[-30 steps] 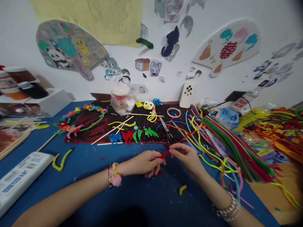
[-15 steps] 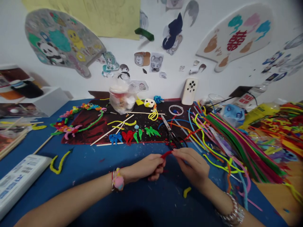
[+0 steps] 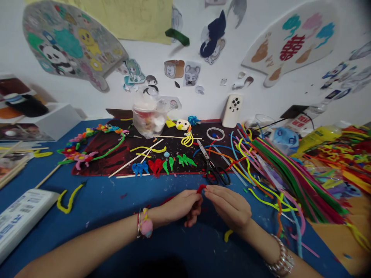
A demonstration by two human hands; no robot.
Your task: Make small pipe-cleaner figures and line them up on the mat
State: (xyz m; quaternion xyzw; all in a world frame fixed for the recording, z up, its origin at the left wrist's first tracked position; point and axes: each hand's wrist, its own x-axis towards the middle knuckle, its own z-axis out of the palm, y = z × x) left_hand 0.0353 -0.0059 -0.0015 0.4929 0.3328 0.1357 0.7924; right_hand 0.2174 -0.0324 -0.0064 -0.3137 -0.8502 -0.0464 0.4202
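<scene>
Between my two hands a short stretch of red pipe cleaner (image 3: 201, 187) arches up in a small bend. My left hand (image 3: 185, 206) is closed on one side of it, thumb and forefinger pinching. On the other side, my right hand (image 3: 228, 204) pinches it at the fingertips. Just beyond the hands lie black-handled scissors (image 3: 213, 170) with their blades pointing away. Folded pipe cleaner pieces stand in a row past the hands: blue (image 3: 140, 168), red (image 3: 155, 167) and green (image 3: 185, 160). A short yellow piece (image 3: 228, 234) lies below my right hand.
A flower garland (image 3: 81, 154) lies at the left, near a white box (image 3: 26, 216) and a bent yellow pipe cleaner (image 3: 68, 200). Loose pipe cleaners and a thick bundle (image 3: 301, 181) spread on the right. A phone (image 3: 232, 111) leans against the wall.
My right hand has moved slightly left, closer to my left hand. The red pipe cleaner, straighter before, now curves, and less of it shows.
</scene>
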